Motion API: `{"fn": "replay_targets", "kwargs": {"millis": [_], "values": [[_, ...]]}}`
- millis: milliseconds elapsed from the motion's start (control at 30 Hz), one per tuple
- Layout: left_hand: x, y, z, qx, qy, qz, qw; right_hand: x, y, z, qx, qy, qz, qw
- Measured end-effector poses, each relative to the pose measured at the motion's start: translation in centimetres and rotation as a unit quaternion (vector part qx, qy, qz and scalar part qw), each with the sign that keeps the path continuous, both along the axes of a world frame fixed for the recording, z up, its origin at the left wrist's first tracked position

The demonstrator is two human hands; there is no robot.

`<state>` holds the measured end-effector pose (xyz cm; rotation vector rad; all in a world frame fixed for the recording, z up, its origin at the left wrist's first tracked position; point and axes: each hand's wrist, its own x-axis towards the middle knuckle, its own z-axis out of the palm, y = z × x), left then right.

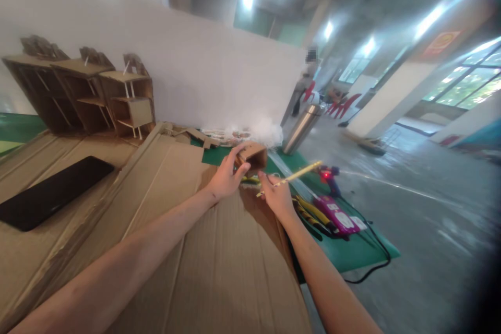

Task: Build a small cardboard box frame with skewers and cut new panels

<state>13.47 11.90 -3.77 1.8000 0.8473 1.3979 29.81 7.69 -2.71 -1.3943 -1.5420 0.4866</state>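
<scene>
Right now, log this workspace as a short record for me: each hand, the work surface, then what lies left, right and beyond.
Left hand: grips a small brown cardboard box, open end showing
Right hand: holds a slim yellow stick
Surface: brown corrugated cardboard sheet; green sheet at right
Left: flat black rectangular panel; three brown cardboard shelf models farther back
Right: black-and-yellow handles; purple-and-white package
Beyond: silver metal flask; white fluffy material

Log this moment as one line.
left hand: holds hollow cardboard piece | right hand: holds yellow stick | nearby: metal flask, purple packet, corded tool
</scene>
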Motion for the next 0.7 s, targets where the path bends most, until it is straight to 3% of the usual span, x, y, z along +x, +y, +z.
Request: {"fn": "replay_targets", "kwargs": {"millis": [700], "values": [[0.0, -0.2, 0.5, -0.017, 0.013, -0.011, 1.0, -0.1, -1.5, 0.4, -0.012, 0.003, 0.01, 1.0]]}}
